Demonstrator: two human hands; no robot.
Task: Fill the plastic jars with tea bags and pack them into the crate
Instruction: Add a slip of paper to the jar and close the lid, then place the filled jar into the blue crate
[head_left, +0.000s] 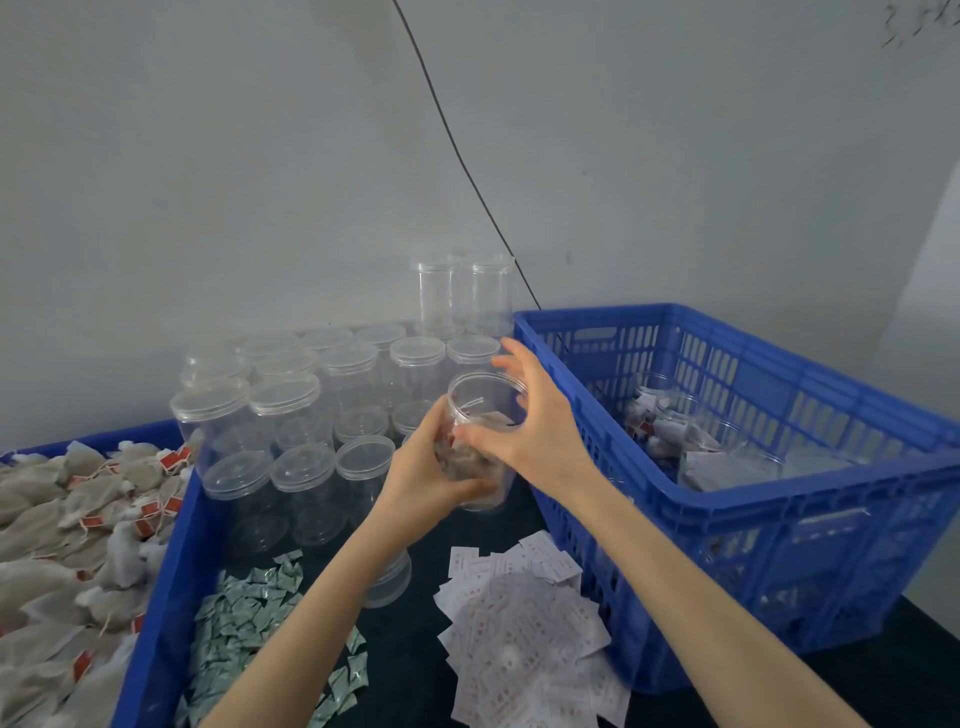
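An open clear plastic jar (479, 397) with tea bags inside is held tilted above the table's middle. My left hand (423, 470) grips its lower body from the left. My right hand (537, 423) curls over its open rim, thumb on the near side and fingers on the far side. A loose clear lid (389, 582) lies on the table under my left forearm. The blue crate (737, 540) stands to the right, with several filled jars (670, 423) in it. Loose tea bags (57, 519) with red tags fill a blue tray (174, 545) at the left.
Several empty lidded jars (291, 405) stand clustered behind the held jar, two stacked higher against the wall. Small green-white sachets (244, 613) lie in a pile beside the tray. White paper labels (519, 649) are heaped near the crate. A black cable (467, 171) runs down the wall.
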